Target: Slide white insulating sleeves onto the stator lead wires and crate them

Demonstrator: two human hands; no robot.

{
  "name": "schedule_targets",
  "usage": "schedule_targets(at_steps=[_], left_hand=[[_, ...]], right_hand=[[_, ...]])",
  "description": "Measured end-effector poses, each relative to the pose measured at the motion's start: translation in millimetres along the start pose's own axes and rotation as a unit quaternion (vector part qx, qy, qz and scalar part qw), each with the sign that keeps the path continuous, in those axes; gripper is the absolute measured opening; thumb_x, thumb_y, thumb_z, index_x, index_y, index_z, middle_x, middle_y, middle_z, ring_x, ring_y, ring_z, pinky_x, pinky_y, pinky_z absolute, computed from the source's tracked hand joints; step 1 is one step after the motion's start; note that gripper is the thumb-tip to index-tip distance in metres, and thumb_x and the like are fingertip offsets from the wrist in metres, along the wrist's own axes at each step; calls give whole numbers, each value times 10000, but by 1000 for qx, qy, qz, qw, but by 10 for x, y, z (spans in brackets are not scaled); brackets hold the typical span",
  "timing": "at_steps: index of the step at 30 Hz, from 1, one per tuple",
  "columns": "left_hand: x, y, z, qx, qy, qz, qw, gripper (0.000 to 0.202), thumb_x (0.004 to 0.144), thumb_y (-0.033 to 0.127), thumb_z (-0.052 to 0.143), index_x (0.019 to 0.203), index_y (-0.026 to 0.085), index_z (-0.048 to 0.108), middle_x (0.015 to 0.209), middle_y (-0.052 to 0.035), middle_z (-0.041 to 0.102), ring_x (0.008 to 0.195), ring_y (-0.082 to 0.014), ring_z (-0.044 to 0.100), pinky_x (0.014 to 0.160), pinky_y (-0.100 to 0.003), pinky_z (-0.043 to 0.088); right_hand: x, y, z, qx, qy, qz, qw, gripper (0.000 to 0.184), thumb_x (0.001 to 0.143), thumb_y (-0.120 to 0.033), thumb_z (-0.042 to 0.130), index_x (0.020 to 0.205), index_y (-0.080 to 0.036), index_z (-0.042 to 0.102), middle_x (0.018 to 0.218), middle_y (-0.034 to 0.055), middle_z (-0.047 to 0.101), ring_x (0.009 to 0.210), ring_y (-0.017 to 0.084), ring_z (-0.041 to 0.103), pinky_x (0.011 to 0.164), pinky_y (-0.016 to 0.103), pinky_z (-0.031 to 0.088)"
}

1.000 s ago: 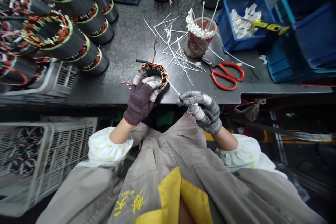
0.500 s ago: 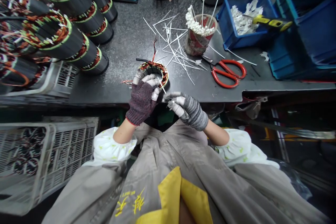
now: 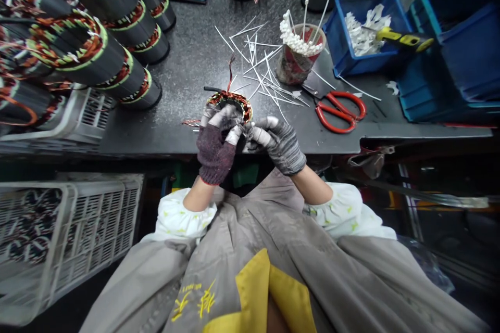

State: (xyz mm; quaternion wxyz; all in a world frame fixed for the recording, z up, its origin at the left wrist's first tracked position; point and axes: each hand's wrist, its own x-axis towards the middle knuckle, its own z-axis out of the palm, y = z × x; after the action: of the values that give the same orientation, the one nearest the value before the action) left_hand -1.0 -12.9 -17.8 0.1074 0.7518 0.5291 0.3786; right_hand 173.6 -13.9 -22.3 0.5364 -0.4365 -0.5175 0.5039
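Observation:
A small motor stator (image 3: 231, 101) with copper windings stands at the near edge of the dark workbench (image 3: 187, 73). My left hand (image 3: 216, 140), in a dark knitted glove, is closed around the stator's near side. My right hand (image 3: 278, 141), in a grey striped glove, presses against the stator's right edge beside the left fingers, its fingers pinched together on something too small to make out. Loose white cable ties (image 3: 261, 70) lie scattered just behind the stator.
A cup of cable ties (image 3: 299, 57), red scissors (image 3: 339, 110), and blue bins (image 3: 363, 34) with white scraps and a yellow tool (image 3: 404, 39) sit to the right. Stacked stators (image 3: 97, 36) crowd the left. White plastic crates (image 3: 58, 239) stand below left.
My right hand has moved left from the bench edge up to the stator, bringing a thin white tie with it. The left hand stayed gripping the stator.

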Motion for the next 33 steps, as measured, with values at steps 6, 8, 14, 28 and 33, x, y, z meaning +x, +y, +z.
schedule_targets(at_steps=[6,8,14,28,33], left_hand=[[54,55,-14,13,33,41,999,271,1013,332,489,1142,236,707,1171,-50,790,1206,-229,705,1241,-537,418],[55,66,-46,32,15,59,998,277,994,307,496,1160,242,708,1174,-44,790,1226,-239,699,1260,-542,383],[30,70,-144,66,-7,114,991,301,999,300,526,1250,255,686,1224,-41,781,1250,-233,700,1278,-541,361],[110,140,-108,113,15,77,990,235,987,344,562,1133,261,726,1386,-50,705,1411,-295,585,1281,-606,332],[85,83,-49,117,28,85,989,297,969,417,595,1179,228,685,1387,-95,698,1390,-315,598,1253,-598,380]], right_hand=[[-7,22,22,13,0,19,1000,363,821,-580,809,928,-242,730,843,-4,779,727,164,723,667,305,637],[24,51,33,-16,-5,2,1000,371,833,-591,788,920,-233,737,855,4,787,745,166,723,693,308,633],[159,89,-77,-165,-47,-110,979,356,945,-589,666,943,-250,776,922,38,793,838,204,725,784,354,607],[293,-472,-208,-126,93,-198,968,356,1029,-549,565,854,-272,704,808,25,705,759,215,689,765,414,610],[330,-263,-409,-272,-65,-251,927,261,959,-457,683,1150,-301,769,1103,64,771,1000,256,724,927,461,599]])
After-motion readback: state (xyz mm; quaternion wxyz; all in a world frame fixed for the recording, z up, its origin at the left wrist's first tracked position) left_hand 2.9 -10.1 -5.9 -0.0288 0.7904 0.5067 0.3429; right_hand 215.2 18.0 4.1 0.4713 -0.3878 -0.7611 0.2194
